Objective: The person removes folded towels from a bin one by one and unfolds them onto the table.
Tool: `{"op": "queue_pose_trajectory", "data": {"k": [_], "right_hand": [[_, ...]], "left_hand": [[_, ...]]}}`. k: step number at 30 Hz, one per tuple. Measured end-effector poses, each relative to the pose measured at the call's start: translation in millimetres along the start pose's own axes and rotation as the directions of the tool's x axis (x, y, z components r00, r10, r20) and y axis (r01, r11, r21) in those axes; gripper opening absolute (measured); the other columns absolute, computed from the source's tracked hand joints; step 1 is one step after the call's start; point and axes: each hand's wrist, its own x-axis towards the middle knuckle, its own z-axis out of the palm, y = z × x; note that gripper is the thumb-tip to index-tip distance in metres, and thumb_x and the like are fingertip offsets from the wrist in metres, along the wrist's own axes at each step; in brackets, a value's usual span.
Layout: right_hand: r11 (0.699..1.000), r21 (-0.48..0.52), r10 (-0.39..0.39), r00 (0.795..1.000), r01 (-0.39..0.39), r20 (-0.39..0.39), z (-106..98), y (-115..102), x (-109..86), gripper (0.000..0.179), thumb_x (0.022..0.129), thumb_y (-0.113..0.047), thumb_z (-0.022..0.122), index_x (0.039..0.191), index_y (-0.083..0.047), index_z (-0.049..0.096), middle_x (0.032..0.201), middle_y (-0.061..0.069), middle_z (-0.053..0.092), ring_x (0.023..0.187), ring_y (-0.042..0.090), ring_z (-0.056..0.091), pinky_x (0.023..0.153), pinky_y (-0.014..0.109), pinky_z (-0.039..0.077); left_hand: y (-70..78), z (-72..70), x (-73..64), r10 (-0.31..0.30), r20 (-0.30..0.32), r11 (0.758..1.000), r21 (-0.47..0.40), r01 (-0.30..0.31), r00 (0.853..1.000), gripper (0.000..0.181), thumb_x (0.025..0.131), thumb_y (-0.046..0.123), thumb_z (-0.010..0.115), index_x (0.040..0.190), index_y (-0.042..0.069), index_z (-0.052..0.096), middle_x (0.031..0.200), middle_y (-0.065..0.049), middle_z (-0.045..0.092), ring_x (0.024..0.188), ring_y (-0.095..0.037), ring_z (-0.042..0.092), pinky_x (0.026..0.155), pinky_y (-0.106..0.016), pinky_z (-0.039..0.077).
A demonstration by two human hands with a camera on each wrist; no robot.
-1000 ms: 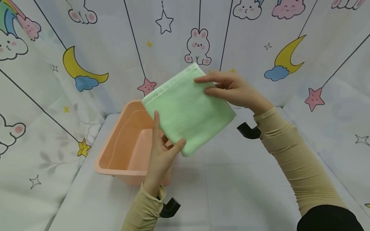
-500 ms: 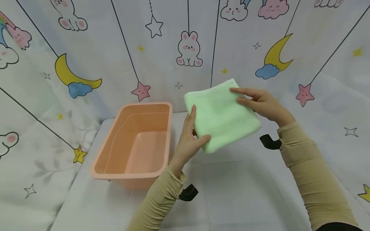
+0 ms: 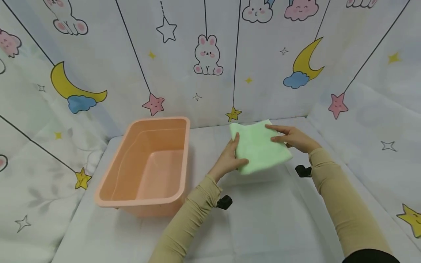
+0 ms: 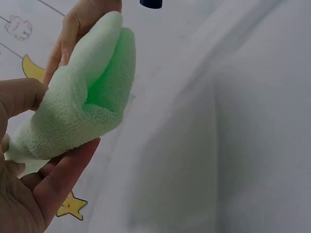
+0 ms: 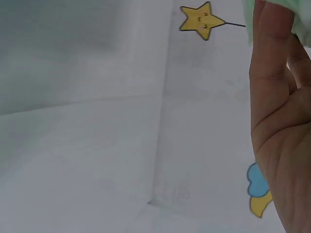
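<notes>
A folded pale green towel [image 3: 263, 149] is held between both hands above the white-covered table. My left hand [image 3: 228, 159] grips its left edge, thumb on the near face and the other fingers partly behind it. At the right edge my right hand [image 3: 294, 138] pinches the cloth, thumb and index finger showing on the front. In the left wrist view the towel [image 4: 73, 102] shows its fluffy folded layers, with a gap between them. The right wrist view catches only a corner of the towel [image 5: 249, 19] beside the right hand [image 5: 282, 111].
A peach plastic basin [image 3: 113, 168] stands on the table [image 3: 263, 226] to the left of the hands, with nothing seen inside. Behind the table hangs a white curtain [image 3: 263, 62] printed with rabbits, moons and stars.
Both hands have carried the towel rightward, away from in front of the basin, and lowered it toward the table. The basin now shows in full. The grip looks the same.
</notes>
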Motion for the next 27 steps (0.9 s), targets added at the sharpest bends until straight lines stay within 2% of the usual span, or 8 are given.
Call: {"op": "queue_pose_trajectory", "data": {"k": [7,12,19,22,24,26,27], "right_hand": [[1.000,0.021,0.016,0.999,-0.017,0.040,7,35,19.4,0.067,0.084,-0.039,0.066,0.144,-0.030,0.036,0.157,0.007,0.014,0.120,0.029,0.045,0.081,0.037,0.051],[0.998,0.022,0.066,0.997,-0.067,0.031,10,56,28.5,0.067,0.084,-0.040,0.066,0.143,-0.033,0.035,0.158,0.009,0.012,0.128,0.033,0.042,0.087,0.042,0.051],[0.992,0.041,0.118,0.991,-0.121,0.062,19,78,32.4,0.066,0.088,-0.031,0.063,0.146,-0.031,0.030,0.158,0.011,0.006,0.136,0.037,0.031,0.094,0.048,0.046],[0.992,0.038,0.122,0.991,-0.124,0.062,25,86,33.5,0.065,0.090,-0.028,0.061,0.147,-0.029,0.029,0.158,0.015,0.005,0.130,0.037,0.039,0.090,0.043,0.049],[0.991,0.040,0.126,0.991,-0.128,0.052,29,91,33.6,0.064,0.091,-0.025,0.060,0.147,-0.027,0.029,0.157,0.017,0.006,0.121,0.032,0.049,0.085,0.038,0.052],[0.991,0.041,0.125,0.991,-0.127,0.049,32,95,33.4,0.064,0.092,-0.022,0.059,0.147,-0.025,0.028,0.156,0.019,0.006,0.098,0.024,0.057,0.076,0.033,0.052],[0.990,0.046,0.128,0.991,-0.130,0.044,33,97,33.3,0.063,0.092,-0.021,0.059,0.147,-0.025,0.029,0.156,0.019,0.007,0.086,0.019,0.056,0.072,0.031,0.051]], "left_hand": [[-26.9,17.0,27.6,-0.040,-0.001,0.995,0.090,0.040,0.999,0.103,0.075,0.013,0.070,0.149,0.033,0.001,0.159,-0.007,0.005,0.138,-0.027,0.030,0.095,-0.042,0.047],[-37.0,25.4,40.8,-0.061,0.009,0.991,0.118,0.060,0.998,0.105,0.074,0.012,0.073,0.150,0.029,0.003,0.158,-0.009,0.005,0.142,-0.027,0.023,0.107,-0.041,0.037],[-48.6,33.3,52.2,-0.102,0.065,0.979,0.186,0.088,0.993,0.105,0.075,0.015,0.076,0.151,0.024,0.004,0.157,-0.016,0.005,0.145,-0.029,0.014,0.114,-0.041,0.026],[-53.6,37.2,53.6,-0.120,0.066,0.972,0.210,0.104,0.991,0.104,0.075,0.016,0.076,0.151,0.022,0.006,0.157,-0.017,0.007,0.144,-0.029,0.016,0.114,-0.042,0.026],[-56.4,40.0,53.1,-0.136,0.061,0.970,0.211,0.121,0.989,0.103,0.075,0.015,0.076,0.151,0.022,0.007,0.157,-0.017,0.009,0.144,-0.030,0.018,0.113,-0.042,0.029],[-58.5,42.5,52.3,-0.151,0.057,0.968,0.209,0.137,0.987,0.103,0.075,0.015,0.077,0.151,0.021,0.008,0.157,-0.016,0.010,0.143,-0.030,0.020,0.112,-0.042,0.031],[-59.4,43.5,52.1,-0.157,0.055,0.968,0.207,0.142,0.986,0.102,0.075,0.015,0.077,0.151,0.020,0.009,0.156,-0.016,0.011,0.143,-0.030,0.020,0.111,-0.042,0.031]]}}
